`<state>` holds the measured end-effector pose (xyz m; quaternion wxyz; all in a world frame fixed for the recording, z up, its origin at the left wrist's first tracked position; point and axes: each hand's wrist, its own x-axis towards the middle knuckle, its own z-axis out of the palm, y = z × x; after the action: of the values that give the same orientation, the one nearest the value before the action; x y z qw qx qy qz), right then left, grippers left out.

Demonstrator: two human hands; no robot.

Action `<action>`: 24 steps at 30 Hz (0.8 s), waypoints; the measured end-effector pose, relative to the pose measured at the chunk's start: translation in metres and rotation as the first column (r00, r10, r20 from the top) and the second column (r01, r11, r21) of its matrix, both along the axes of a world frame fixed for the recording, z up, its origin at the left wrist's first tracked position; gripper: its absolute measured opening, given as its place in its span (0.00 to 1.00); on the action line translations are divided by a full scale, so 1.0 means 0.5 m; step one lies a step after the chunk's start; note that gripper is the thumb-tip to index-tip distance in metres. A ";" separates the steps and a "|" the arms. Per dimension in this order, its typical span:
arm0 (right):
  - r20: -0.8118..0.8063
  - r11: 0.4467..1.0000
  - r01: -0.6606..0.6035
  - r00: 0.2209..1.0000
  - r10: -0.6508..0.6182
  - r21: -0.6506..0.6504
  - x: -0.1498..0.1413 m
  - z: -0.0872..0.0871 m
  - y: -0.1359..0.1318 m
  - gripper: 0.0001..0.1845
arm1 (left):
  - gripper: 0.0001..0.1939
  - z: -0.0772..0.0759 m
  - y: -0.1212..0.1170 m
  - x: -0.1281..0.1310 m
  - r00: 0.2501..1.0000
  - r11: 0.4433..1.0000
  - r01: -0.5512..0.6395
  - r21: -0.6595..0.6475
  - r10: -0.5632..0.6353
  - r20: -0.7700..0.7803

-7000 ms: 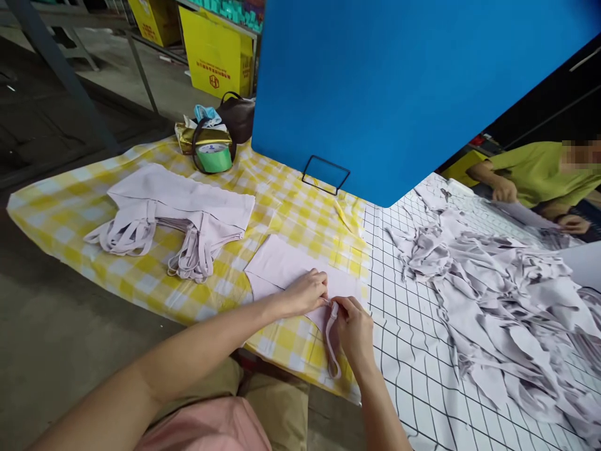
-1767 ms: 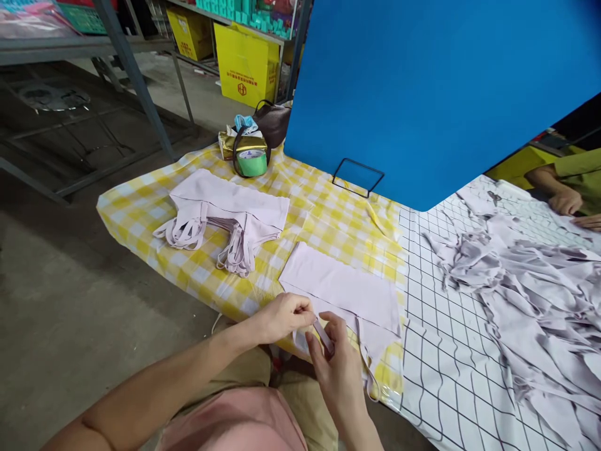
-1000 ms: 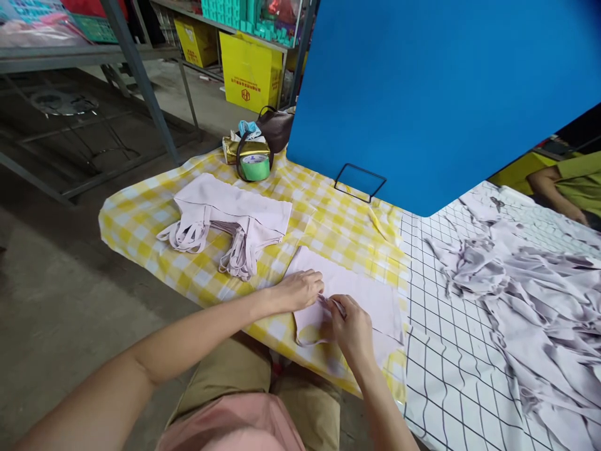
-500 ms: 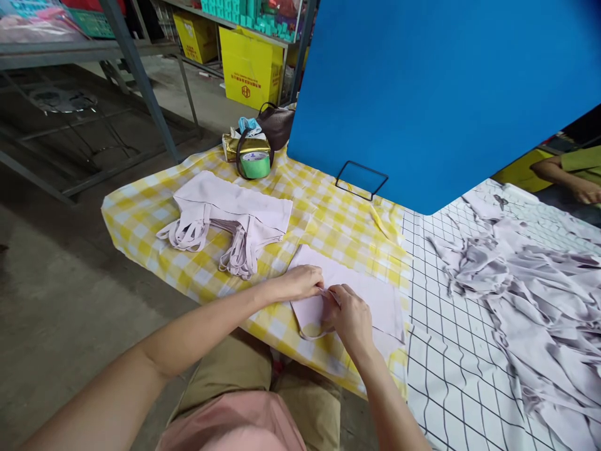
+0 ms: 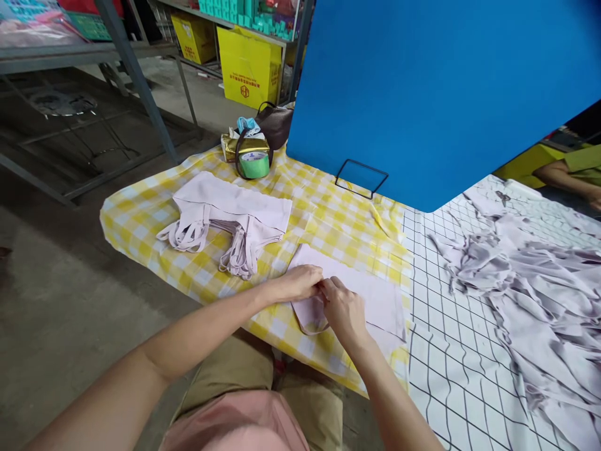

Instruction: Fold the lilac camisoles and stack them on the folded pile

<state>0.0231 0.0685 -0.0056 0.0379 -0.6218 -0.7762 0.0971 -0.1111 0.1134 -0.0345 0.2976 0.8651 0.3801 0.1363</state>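
Note:
A pale lilac strappy top (image 5: 382,305) lies spread on the checked cloth in front of me, one thin strap looping toward my body. Over its upper middle, my left hand (image 5: 304,283) is closed in a pinch on the top. Fingertips almost touching it, my right hand (image 5: 344,305) also pinches the fabric or strap, back of the hand toward me. The exact bit between the fingers is hidden. To the left rests a neat stack of matching tops (image 5: 230,199), their straps bunched toward the near edge.
The yellow checked cloth (image 5: 154,213) covers my table. Green tape (image 5: 255,165), a gold tissue pack (image 5: 230,149) and a dark bag (image 5: 277,122) sit at the back. A blue board (image 5: 422,94) rises behind. Loose lilac garments (image 5: 539,294) are heaped right; a co-worker's arm (image 5: 563,172) shows beyond.
My right hand has shifted slightly left and up, closing against my left hand. The strap loop below has drawn in a little. The stack has not moved.

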 end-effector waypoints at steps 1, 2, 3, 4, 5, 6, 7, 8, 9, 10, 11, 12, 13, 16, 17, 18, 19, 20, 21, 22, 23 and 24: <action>-0.063 0.999 0.031 0.997 -0.031 -0.007 0.000 -0.002 -0.002 0.09 | 0.05 -0.003 0.000 0.000 1.000 1.000 0.000 0.005 0.000 0.003; -0.120 0.998 0.063 0.991 -0.064 -0.015 0.000 -0.003 -0.006 0.08 | 0.05 -0.005 -0.001 -0.001 1.000 1.000 0.004 0.008 -0.005 0.012; -0.192 0.994 0.103 0.976 -0.107 -0.028 0.001 -0.003 -0.014 0.07 | 0.05 -0.006 -0.001 -0.003 1.000 1.000 0.012 0.009 -0.013 0.026; -0.285 0.988 0.148 0.946 -0.157 -0.051 0.002 -0.002 -0.025 0.06 | 0.05 -0.006 -0.002 -0.006 0.999 1.000 0.022 0.005 -0.023 0.044; -0.391 0.978 0.188 0.897 -0.206 -0.085 0.002 0.000 -0.042 0.06 | 0.05 -0.006 -0.003 -0.010 0.997 0.999 0.034 -0.004 -0.034 0.064; -0.500 0.968 0.216 0.829 -0.250 -0.125 0.002 0.003 -0.062 0.09 | 0.06 -0.005 -0.004 -0.015 0.995 0.999 0.050 -0.017 -0.048 0.083; -0.616 0.954 0.238 0.729 -0.299 -0.181 0.000 0.007 -0.087 0.12 | 0.07 -0.003 -0.005 -0.021 0.993 0.997 0.068 -0.033 -0.065 0.097; -0.715 0.938 0.251 0.608 -0.344 -0.238 -0.003 0.010 -0.113 0.16 | 0.09 -0.002 -0.005 -0.027 0.991 0.995 0.089 -0.049 -0.084 0.105; -0.778 0.922 0.257 0.498 -0.383 -0.289 -0.008 0.012 -0.142 0.18 | 0.12 0.000 -0.005 -0.033 0.988 0.992 0.112 -0.063 -0.105 0.109; -0.806 0.906 0.264 0.420 -0.417 -0.331 -0.013 0.012 -0.171 0.18 | 0.13 0.002 -0.004 -0.038 0.986 0.988 0.136 -0.075 -0.127 0.109; -0.815 0.889 0.271 0.365 -0.451 -0.370 -0.019 0.009 -0.199 0.19 | 0.15 0.004 -0.004 -0.043 0.984 0.984 0.154 -0.085 -0.144 0.107; -0.812 0.873 0.270 0.332 -0.480 -0.406 -0.025 0.003 -0.225 0.18 | 0.16 0.007 -0.004 -0.046 0.982 0.982 0.165 -0.092 -0.155 0.104; -0.804 0.864 0.253 0.322 -0.500 -0.436 -0.031 -0.006 -0.251 0.18 | 0.16 0.009 -0.005 -0.048 0.982 0.981 0.169 -0.097 -0.159 0.101; -0.781 0.885 0.198 0.416 -0.465 -0.422 -0.041 -0.045 -0.316 0.18 | 0.17 0.019 -0.009 -0.048 0.988 0.984 0.139 -0.109 -0.130 0.087; -0.772 0.907 0.200 0.477 -0.420 -0.370 -0.040 -0.059 -0.332 0.20 | 0.17 0.022 -0.011 -0.048 0.990 0.986 0.120 -0.114 -0.111 0.087; -0.758 0.932 0.203 0.542 -0.363 -0.300 -0.034 -0.070 -0.344 0.22 | 0.16 0.025 -0.013 -0.047 0.992 0.989 0.089 -0.115 -0.078 0.094; -0.737 0.953 0.204 0.604 -0.303 -0.225 -0.025 -0.078 -0.348 0.23 | 0.16 0.026 -0.013 -0.047 0.994 0.993 0.036 -0.110 -0.024 0.110; -0.714 0.970 0.191 0.657 -0.242 -0.154 -0.010 -0.081 -0.345 0.24 | 0.16 0.027 -0.013 -0.047 0.990 0.994 -0.038 -0.098 0.051 0.132; -0.690 0.981 0.169 0.698 -0.189 -0.098 0.008 -0.080 -0.332 0.23 | 0.17 0.025 -0.011 -0.046 0.977 0.988 -0.129 -0.079 0.140 0.159; -0.666 0.986 0.159 0.730 -0.154 -0.054 0.031 -0.075 -0.310 0.21 | 0.18 0.022 -0.009 -0.045 0.956 0.973 -0.226 -0.051 0.232 0.182; -0.634 0.988 0.152 0.762 -0.130 -0.020 0.056 -0.067 -0.279 0.18 | 0.20 0.017 -0.006 -0.044 0.932 0.950 -0.312 -0.011 0.308 0.193; -0.594 0.979 0.201 0.791 -0.148 0.024 0.082 -0.058 -0.241 0.18 | 0.22 0.011 -0.003 -0.042 0.915 0.928 -0.371 0.039 0.358 0.184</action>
<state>0.0643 -0.0522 -0.0345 0.3118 -0.6278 -0.6688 0.2477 -0.1319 0.1118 -0.0292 0.2669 0.7742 0.5022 0.2779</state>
